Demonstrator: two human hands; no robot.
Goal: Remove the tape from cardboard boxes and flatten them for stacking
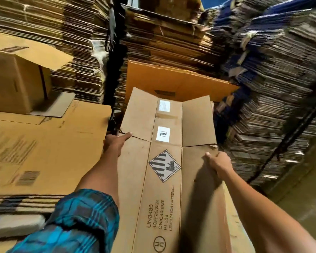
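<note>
A flattened brown cardboard box (164, 179) stretches away from me in the middle of the view, printed with a lithium battery hazard diamond and carrying two white labels. My left hand (115, 143) grips its left edge near the flap fold. On the opposite side, my right hand (218, 164) clutches the right edge at the flap crease. The far flaps point toward an orange-brown flat sheet (171, 81) on a low stack ahead.
Tall stacks of flattened cardboard (171, 39) rise all around, with blue-edged ones (272, 70) on the right. A lower stack (44, 143) lies on the left, with an unflattened box (13, 83) standing on it. A dark narrow gap (115, 66) separates the stacks. Bare floor (303, 198) shows at right.
</note>
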